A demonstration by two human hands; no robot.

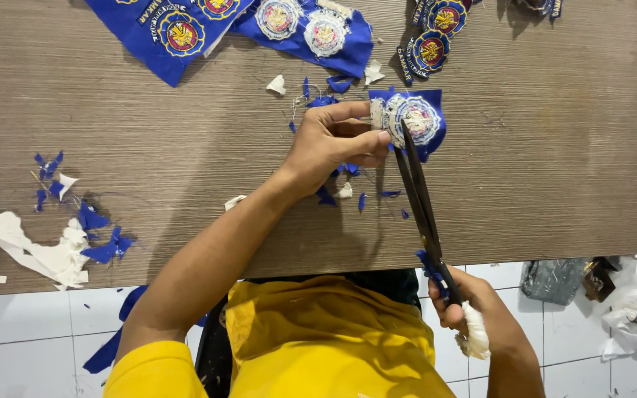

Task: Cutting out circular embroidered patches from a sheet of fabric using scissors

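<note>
- Head view: we pinch the round embroidered patch (413,120) in our left hand (333,144), thumb and fingers closed on its left edge, holding it just above the wooden table (186,184), near the far middle of the tabletop.
- Our right hand (466,302) is clamped around the handles of the long black scissors (418,199), low at the table's near edge; the blades run up to the patch and look nearly closed against its blue fabric margin.
- To trim well, we judge that the blades should follow the stitched border closely, and the left hand should turn the patch into the cut rather than the scissors swinging round.
- We keep our left fingertips back from the blade line, since they sit just beside it.
- Blue and white offcuts (60,243) lie on the left of the table; uncut patch strips (245,22) lie along the far edge, well apart from the cut.
</note>
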